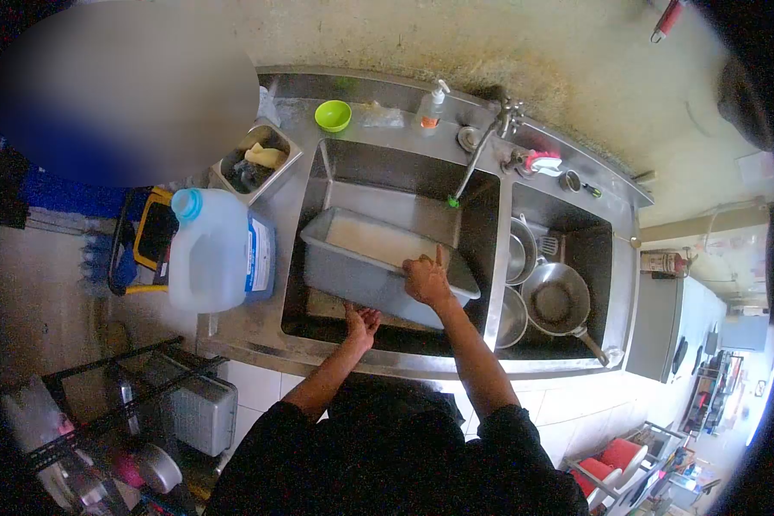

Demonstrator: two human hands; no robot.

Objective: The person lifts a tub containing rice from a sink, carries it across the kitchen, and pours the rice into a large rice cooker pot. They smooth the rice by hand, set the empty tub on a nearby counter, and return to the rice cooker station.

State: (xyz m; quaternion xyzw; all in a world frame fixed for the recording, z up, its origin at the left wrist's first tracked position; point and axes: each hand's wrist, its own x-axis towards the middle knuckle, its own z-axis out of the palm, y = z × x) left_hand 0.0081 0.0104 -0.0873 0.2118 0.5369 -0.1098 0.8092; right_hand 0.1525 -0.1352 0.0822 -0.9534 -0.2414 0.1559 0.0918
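Note:
A long grey tub (361, 273) with pale, cloudy contents sits tilted in the large left basin of a steel sink (469, 219). My right hand (427, 277) grips its near rim toward the right end, one finger stretched out over the inside. Below the tub's near side, my left hand (363, 324) is palm up with its fingers against the lower wall. The faucet spout with its green tip (453, 202) hangs over the basin, just behind the tub.
A big jug (211, 254) stands left of the basin, near a steel container (258, 163). A green bowl (333, 115) and a pump bottle (431, 107) line the back ledge. Pans (559, 298) fill the right basin. A dish rack (189, 404) stands lower left.

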